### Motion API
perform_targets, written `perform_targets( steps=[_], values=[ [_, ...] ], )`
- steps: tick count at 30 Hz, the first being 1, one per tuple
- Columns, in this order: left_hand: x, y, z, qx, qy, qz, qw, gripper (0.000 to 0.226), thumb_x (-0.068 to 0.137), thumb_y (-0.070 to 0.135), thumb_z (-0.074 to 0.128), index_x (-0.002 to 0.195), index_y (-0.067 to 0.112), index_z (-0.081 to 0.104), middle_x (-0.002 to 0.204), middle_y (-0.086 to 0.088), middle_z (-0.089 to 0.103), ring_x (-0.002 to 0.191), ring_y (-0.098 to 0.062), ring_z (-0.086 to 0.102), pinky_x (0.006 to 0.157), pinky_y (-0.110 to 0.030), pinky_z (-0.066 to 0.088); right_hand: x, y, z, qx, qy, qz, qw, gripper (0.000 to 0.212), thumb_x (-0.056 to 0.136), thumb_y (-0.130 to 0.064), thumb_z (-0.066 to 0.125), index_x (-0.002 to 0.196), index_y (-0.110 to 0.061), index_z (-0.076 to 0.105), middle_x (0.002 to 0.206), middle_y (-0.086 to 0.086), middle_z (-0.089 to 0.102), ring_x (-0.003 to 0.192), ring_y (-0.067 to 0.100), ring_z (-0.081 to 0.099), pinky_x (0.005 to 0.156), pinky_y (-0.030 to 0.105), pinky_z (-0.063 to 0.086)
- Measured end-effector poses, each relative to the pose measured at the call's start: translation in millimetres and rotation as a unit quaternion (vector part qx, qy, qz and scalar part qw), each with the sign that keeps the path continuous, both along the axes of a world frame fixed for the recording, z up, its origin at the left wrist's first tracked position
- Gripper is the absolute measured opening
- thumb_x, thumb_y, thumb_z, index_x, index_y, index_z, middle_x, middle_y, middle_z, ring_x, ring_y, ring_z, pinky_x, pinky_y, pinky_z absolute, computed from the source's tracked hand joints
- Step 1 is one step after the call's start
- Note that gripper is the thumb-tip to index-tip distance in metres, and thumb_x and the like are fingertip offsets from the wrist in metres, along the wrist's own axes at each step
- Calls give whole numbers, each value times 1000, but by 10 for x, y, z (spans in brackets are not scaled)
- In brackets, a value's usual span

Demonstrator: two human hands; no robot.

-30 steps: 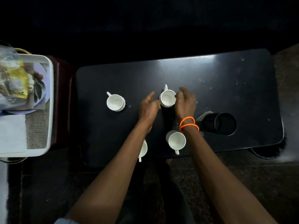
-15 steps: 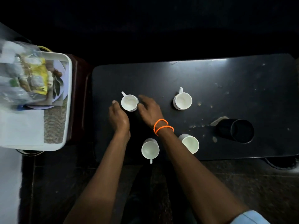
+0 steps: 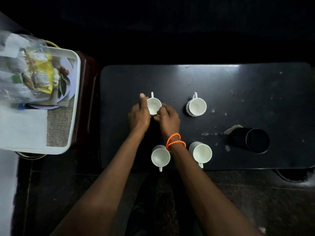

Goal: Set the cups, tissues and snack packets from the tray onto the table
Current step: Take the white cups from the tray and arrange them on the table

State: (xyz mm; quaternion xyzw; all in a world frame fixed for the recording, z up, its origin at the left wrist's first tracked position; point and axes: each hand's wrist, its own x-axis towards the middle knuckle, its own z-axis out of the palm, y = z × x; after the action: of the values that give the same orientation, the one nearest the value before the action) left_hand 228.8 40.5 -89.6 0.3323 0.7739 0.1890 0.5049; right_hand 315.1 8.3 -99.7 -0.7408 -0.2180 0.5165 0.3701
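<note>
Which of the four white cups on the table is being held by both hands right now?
The far-left cup, handle pointing away. The left hand and right hand hold it from either side; the other three cups stand untouched.

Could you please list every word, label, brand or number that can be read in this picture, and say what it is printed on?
None can be read.
The yellow snack packet inside the clear bag on the tray carries print, but it is too blurred to read.
The four white cups, the black tumbler and the table show no text.
</note>
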Motion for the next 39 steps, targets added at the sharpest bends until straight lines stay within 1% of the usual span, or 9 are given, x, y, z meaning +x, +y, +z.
perform_targets(
  steps=[4, 12, 16, 18, 21, 28, 31, 36, 39],
  values=[
    [43, -18, -49, 17, 1, -24, 1000, 65, 105, 63, 23, 132, 29, 71, 133, -5, 73, 120, -30, 70, 112, -46, 47, 46, -18, -13, -5, 15, -28, 999, 28, 67, -37, 50, 77, -41, 76, 78, -3, 74, 93, 35, 74, 90, 55, 59],
    [47, -35, -142, 20, -2, 2, 1000, 63, 105, 62, 26, 132, 29, 71, 134, -4, 72, 120, -30, 68, 111, -47, 48, 76, -19, 3, -10, 31, -21, 999, 28, 68, -37, 50, 78, -41, 76, 75, -6, 75, 88, 31, 76, 87, 54, 61],
    [7, -48, -186, 18, -21, 17, 999, 65, 105, 63, 27, 137, 25, 68, 140, -8, 68, 128, -31, 63, 111, -50, 49, 78, -31, -23, 1, 15, -5, 1000, 30, 69, -39, 49, 82, -29, 74, 71, -5, 69, 81, 31, 73, 86, 56, 60],
    [-31, -81, -200, 20, -19, 36, 999, 67, 105, 63, 27, 141, 20, 65, 146, -11, 63, 135, -33, 58, 112, -52, 49, 88, -41, -43, 5, 10, -30, 999, 34, 68, -41, 50, 86, -19, 68, 78, 4, 68, 81, 31, 70, 88, 61, 57],
    [-86, -169, -188, 40, -8, 59, 997, 66, 107, 59, 28, 144, 14, 60, 152, -12, 58, 140, -33, 53, 114, -54, 46, 90, -71, -23, -19, 8, -82, 996, 54, 66, -43, 53, 107, -15, 73, 113, 19, 72, 100, 34, 73, 96, 56, 56],
    [-74, -731, -42, 65, 11, 85, 994, 54, 110, 49, 36, 128, 11, 71, 137, -12, 67, 128, -31, 60, 111, -52, 46, 116, -335, 85, -15, -40, -40, 998, 49, 80, -29, 53, 120, -9, 71, 116, 18, 73, 103, 32, 73, 95, 44, 59],
    [-76, -1109, -39, 20, 0, 48, 999, 52, 111, 45, 36, 124, 13, 75, 132, -11, 70, 126, -30, 61, 114, -48, 42, 132, -669, 137, -38, -127, 51, 990, 45, 81, -34, 52, 113, -14, 77, 113, 8, 76, 108, 22, 70, 91, 19, 47],
    [-77, -1506, -113, -54, 41, -1, 998, 53, 110, 45, 39, 114, 9, 77, 121, -20, 73, 118, -37, 63, 101, -41, 46, 140, -1137, 52, -72, -192, 106, 973, 25, 88, -22, 58, 75, -9, 75, 76, 9, 75, 79, 27, 68, 76, 37, 55],
    [-90, -1579, -152, -62, 36, -2, 997, 54, 107, 50, 41, 103, 13, 79, 107, -18, 74, 102, -35, 68, 92, -41, 53, 97, -1303, 12, -113, -143, 47, 982, 19, 90, -16, 63, 87, -13, 81, 86, 2, 76, 87, 19, 69, 78, 22, 50]
  ],
)
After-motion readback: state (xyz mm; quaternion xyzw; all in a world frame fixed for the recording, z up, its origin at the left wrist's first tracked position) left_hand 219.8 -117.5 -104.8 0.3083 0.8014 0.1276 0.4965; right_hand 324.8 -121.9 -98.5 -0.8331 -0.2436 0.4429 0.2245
